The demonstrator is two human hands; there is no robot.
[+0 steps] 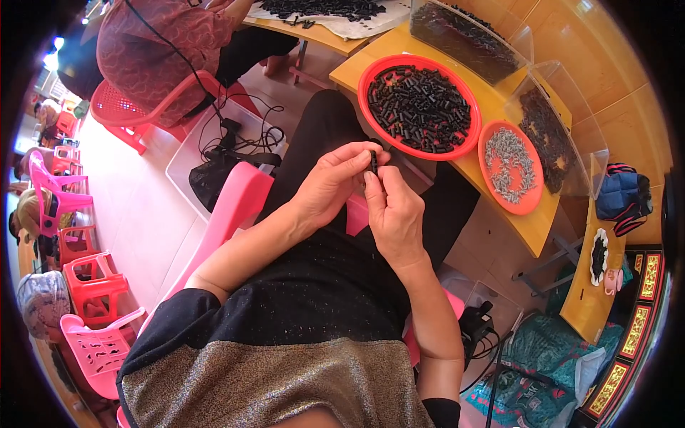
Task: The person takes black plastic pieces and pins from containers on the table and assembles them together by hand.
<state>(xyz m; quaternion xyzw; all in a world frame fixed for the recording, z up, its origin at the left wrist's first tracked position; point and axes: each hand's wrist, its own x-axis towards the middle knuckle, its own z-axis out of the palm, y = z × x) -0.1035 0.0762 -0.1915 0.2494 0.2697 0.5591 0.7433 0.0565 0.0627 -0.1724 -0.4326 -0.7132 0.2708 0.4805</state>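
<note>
A small black cylindrical piece (373, 162) is pinched between my two hands above my lap. The thumb and fingers of my left hand (335, 173) close on its upper part. Those of my right hand (391, 205) close around its lower end. Just beyond them, a red round tray (367, 129) on the table is heaped with similar black cylindrical pieces (421, 107). Beside it on the right, an orange-red tray (534, 202) holds many small grey pieces (511, 164), too small to name.
Two clear plastic boxes (598, 160) of dark parts stand along the far side of the yellow table (529, 232). At my left is a white bin (182, 167) with black cables. Another person (160, 50) sits at the upper left. Pink and red chairs (91, 285) line the left side.
</note>
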